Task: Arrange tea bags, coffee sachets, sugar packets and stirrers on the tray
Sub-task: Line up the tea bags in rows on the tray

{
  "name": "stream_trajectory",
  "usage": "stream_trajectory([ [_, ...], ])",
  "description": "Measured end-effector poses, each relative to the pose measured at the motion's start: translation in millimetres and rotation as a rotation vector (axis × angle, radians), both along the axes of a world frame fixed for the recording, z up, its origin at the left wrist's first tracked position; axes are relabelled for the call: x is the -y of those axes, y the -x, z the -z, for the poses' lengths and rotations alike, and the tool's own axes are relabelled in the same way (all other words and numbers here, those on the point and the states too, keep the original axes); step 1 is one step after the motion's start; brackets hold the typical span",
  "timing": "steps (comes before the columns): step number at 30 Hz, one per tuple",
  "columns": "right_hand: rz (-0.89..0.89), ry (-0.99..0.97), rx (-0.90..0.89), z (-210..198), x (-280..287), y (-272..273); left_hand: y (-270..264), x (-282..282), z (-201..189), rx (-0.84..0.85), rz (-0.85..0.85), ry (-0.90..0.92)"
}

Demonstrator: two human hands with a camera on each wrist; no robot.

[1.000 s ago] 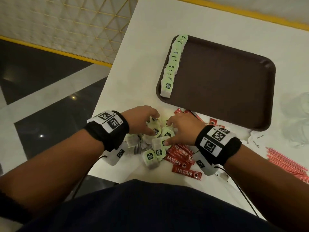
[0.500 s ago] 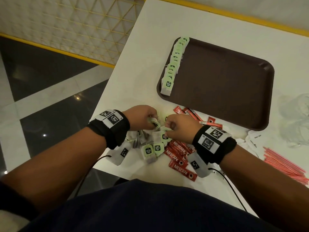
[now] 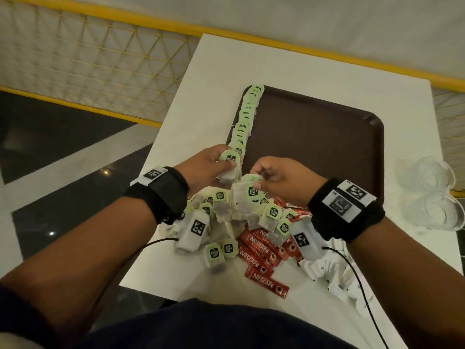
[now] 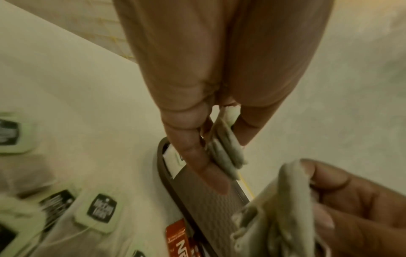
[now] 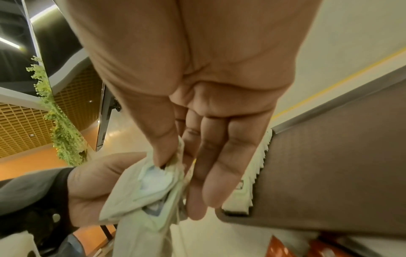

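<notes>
Above the near left corner of the dark brown plastic tray (image 3: 327, 137), the left hand (image 3: 206, 170) grips a small stack of green-tagged white tea bags (image 3: 228, 167), while the right hand (image 3: 279, 177) pinches another tea bag (image 3: 247, 191) over the loose pile (image 3: 226, 212) beside red coffee sachets (image 3: 261, 253).

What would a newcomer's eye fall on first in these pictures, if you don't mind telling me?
Probably the two hands mid-frame: the left hand grips a stack of tea bags, and the right hand pinches more by the brown tray. Next, the green row of tea bags lined along the tray's left edge. Below the hands, loose tea bags and red coffee sachets lie heaped on the white table.
</notes>
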State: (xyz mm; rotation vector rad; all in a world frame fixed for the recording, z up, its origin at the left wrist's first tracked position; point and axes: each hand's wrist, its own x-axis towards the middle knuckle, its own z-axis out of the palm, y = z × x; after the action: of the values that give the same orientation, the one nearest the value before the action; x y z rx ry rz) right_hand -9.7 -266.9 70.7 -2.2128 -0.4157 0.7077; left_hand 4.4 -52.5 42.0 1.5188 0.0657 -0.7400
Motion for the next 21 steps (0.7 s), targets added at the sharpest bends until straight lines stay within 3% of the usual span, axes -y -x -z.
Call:
stream_trajectory([
  [5, -0.033, -0.011, -0.021, -14.1, -6.7, -27.3, -16.8, 16.1, -5.8, -0.015, 0.071, 0.001],
  [14, -0.019, 0.110, 0.091, -6.3, -14.7, -80.4, -46.2, 19.4, 6.6, -0.354, 0.050, 0.298],
  [17, -0.001, 0.144, 0.116, -2.0, -16.9, -98.4, -58.1, 17.9, 13.7, -0.309, 0.079, 0.342],
  [21, 0.133, 0.051, 0.108, 3.2, -18.8, -116.9, -76.5, 17.1, 23.5, -0.222, -0.022, 0.358],
])
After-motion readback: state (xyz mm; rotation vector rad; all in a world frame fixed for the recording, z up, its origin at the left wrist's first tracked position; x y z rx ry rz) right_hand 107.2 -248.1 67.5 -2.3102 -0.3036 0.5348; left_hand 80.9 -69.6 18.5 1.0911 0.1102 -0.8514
